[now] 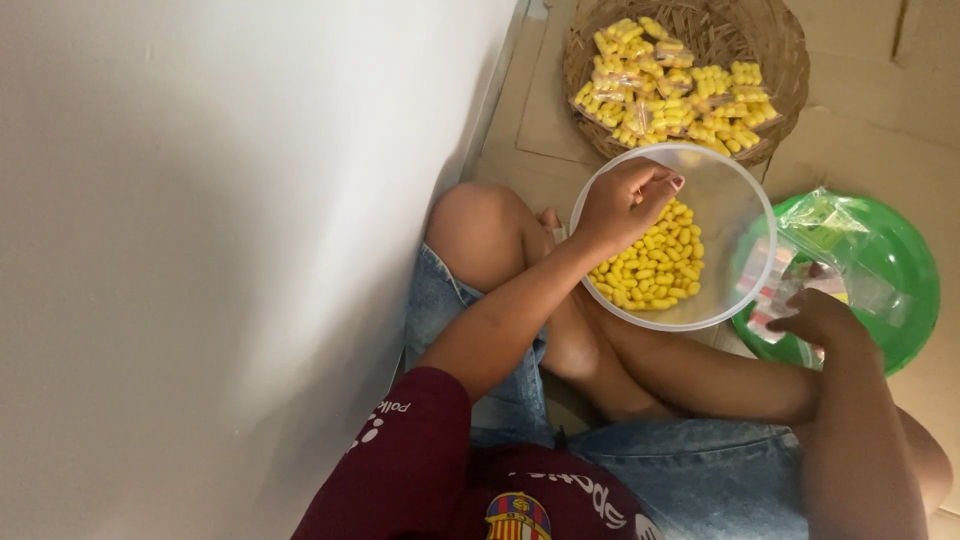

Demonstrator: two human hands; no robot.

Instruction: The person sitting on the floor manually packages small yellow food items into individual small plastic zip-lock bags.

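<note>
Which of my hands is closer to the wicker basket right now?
Left. The left hand is over the clear bowl just below the wicker basket; the right hand is farther, at the green bowl.

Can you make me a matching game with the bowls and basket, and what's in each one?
Things:
1. Clear bowl
2. Wicker basket
3. Green bowl
4. Left hand

What goes with it:
A. Small clear bags, with the right hand on them
B. Loose yellow pieces
C. Reaches into the clear bowl
D. Filled packets of yellow pieces

Pairs: 1-B, 2-D, 3-A, 4-C
</note>
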